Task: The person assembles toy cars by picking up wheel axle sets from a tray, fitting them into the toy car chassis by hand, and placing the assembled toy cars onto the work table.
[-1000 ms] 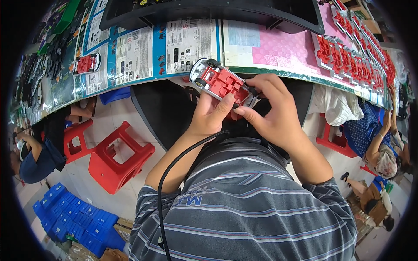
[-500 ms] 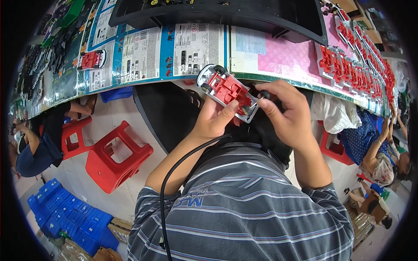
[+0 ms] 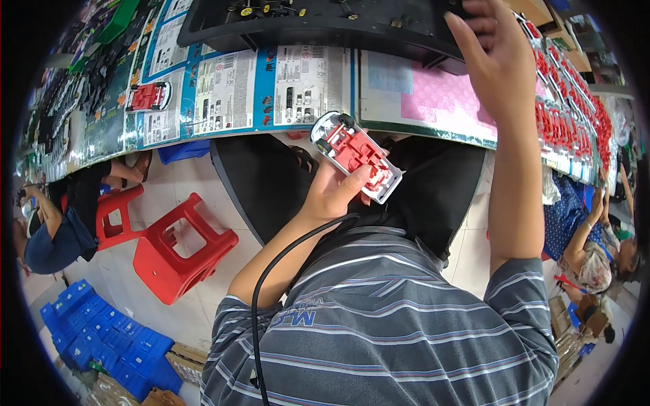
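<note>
My left hand [image 3: 336, 194] holds a red and white toy car chassis [image 3: 355, 155], underside up, just below the table edge. My right hand [image 3: 489, 64] is raised over the table, its fingers reaching onto the black tray [image 3: 284, 24] at the far side; what the fingertips touch is hidden. A black cable [image 3: 277, 271] runs up my chest toward the left wrist.
Printed sheets [image 3: 223, 88] and a pink mat [image 3: 440, 101] cover the table. Another red toy car [image 3: 147, 97] lies at the left. Rows of red parts [image 3: 562, 122] line the right edge. A red stool [image 3: 179, 247], blue crates [image 3: 101, 338] and seated people stand around.
My right hand has let go of the chassis and risen to the black tray. The left hand alone keeps the chassis, slightly lower.
</note>
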`<state>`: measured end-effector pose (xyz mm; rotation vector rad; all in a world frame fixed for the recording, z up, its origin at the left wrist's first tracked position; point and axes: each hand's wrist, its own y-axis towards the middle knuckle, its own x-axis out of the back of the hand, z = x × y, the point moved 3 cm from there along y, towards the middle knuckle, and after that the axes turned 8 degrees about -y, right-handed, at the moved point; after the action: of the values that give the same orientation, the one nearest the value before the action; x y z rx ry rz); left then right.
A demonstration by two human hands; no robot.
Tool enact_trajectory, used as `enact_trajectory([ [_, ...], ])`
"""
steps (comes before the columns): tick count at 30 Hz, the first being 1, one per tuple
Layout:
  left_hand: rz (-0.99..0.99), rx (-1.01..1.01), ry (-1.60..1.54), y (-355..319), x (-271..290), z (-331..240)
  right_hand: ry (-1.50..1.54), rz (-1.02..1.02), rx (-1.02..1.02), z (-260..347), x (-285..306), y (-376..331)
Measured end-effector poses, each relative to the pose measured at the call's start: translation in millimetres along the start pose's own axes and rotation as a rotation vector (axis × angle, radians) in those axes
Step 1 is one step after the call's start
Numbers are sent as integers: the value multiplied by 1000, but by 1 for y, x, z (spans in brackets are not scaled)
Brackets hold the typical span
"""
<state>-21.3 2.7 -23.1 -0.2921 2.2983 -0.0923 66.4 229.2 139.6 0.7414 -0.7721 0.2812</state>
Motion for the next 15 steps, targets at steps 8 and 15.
enact_trajectory([
  [8,14,-27,-94,7,9,9,305,314,96,7,-37,-94],
  [15,35,-8,-35,12,8,6,508,584,5,7,-42,-125],
])
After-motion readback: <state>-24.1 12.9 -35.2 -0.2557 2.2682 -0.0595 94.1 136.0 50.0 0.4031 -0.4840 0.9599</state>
